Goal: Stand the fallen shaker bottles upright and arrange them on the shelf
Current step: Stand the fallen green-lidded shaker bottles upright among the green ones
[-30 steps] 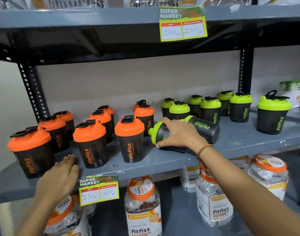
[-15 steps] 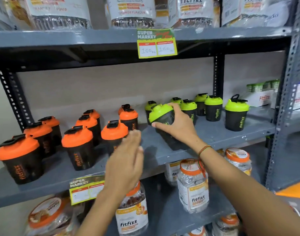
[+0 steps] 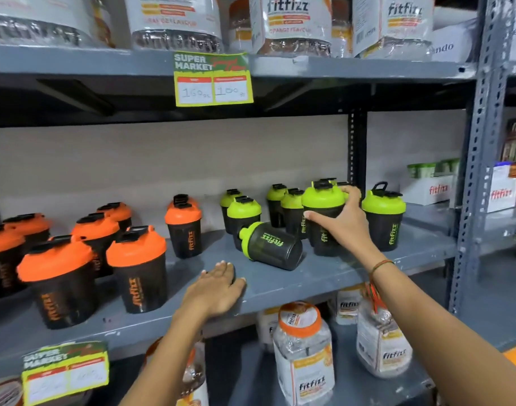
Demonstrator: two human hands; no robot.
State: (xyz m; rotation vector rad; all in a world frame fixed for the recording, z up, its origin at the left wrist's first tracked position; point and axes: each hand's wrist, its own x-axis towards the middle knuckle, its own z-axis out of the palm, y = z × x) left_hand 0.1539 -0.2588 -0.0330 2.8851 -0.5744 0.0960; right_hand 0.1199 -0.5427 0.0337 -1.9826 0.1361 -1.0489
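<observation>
Since the earlier frame, the green-lidded shaker (image 3: 324,218) has been set upright among the other green ones, at two o'clock on the grey shelf (image 3: 280,285). It is gripped around its black body by the right hand (image 3: 343,218). A second green-lidded shaker (image 3: 270,244) is seen lying on its side just at its eight o'clock. The left hand (image 3: 218,285) is laid flat, fingers extended, on the shelf's front edge, holding nothing.

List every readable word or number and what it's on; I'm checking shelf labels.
"fitfizz": fallen green-lidded shaker bottle, lower-shelf jar, white box.
"SUPER MARKET", "160", "100": upper price tag.
"ORANGE FLAVOUR": top-shelf jar.
Lower price tag: prices too blurred.
</observation>
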